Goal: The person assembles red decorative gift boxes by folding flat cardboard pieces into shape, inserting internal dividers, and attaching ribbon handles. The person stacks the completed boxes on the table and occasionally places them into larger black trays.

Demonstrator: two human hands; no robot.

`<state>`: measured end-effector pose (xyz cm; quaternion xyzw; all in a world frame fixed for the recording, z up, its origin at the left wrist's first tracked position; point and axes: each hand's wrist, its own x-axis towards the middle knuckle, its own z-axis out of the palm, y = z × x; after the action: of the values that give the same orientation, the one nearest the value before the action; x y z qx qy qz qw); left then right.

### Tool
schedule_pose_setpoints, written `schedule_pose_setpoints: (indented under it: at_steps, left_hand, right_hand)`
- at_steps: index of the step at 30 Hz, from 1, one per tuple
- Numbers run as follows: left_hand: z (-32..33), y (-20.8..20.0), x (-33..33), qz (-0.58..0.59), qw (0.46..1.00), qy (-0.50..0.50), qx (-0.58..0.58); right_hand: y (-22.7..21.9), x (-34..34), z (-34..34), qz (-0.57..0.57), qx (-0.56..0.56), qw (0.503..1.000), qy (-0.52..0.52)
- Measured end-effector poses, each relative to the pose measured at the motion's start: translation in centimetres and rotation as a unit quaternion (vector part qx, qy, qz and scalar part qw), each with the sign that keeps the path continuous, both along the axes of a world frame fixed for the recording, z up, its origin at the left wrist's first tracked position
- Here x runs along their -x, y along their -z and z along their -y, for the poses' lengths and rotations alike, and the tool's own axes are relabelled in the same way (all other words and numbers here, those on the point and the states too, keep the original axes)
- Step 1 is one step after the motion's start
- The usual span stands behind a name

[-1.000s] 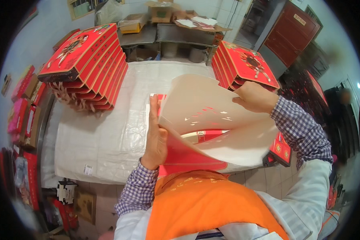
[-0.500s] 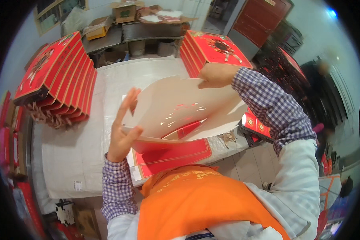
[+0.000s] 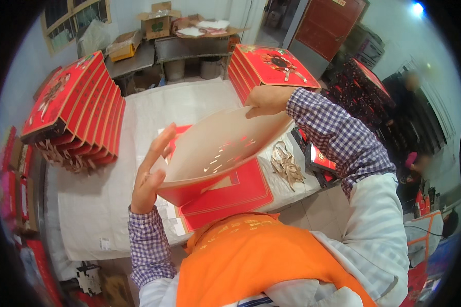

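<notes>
A large cardboard sheet (image 3: 210, 138), off-white inside and red outside, is bowed between my hands over the table. Slits in it let red show through. My right hand (image 3: 269, 100) pinches its far upper edge. At the left end, the sheet's edge sits between the thumb and raised fingers of my left hand (image 3: 151, 171), which steadies it. Below lies a flat red printed card sheet (image 3: 246, 189) with gold lines, partly hidden by the bent sheet. Tan ribbons (image 3: 287, 166) lie beside it on the right.
Red boxes with ribbon handles (image 3: 79, 110) stand stacked at the left of the sheet-covered table (image 3: 95, 204). Another stack of red boxes (image 3: 279, 66) stands at the far right. Behind is a bench (image 3: 192, 46) with cartons. A blurred person (image 3: 412, 92) is at the right.
Both hands have shifted left, and my left hand is slightly lower. The bowed sheet has moved left and folded narrower, uncovering more of the red sheet below and the ribbons.
</notes>
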<state>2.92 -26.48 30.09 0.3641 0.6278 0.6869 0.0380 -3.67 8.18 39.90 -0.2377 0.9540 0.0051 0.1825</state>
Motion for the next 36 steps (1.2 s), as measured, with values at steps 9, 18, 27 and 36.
schedule_pose_setpoints:
  at_steps: [9,18,27,36]
  left_hand:
    - [4.4,-4.0,3.9,0.073,0.971,0.22,0.052]
    - [2.6,-4.4,5.0,0.003,0.934,0.1,0.344]
    - [4.3,-3.9,5.0,0.023,0.909,0.017,0.415]
    - [4.5,-5.0,5.2,0.045,0.904,-0.002,0.425]
  right_hand:
    - [-3.6,0.2,3.4,0.06,0.012,0.998,-0.007]
    - [3.2,-0.6,7.0,-0.066,-0.07,0.989,-0.111]
    - [4.6,-3.8,3.6,-0.298,0.288,0.898,-0.15]
    - [1.2,-5.7,0.2,0.042,-0.001,0.995,-0.088]
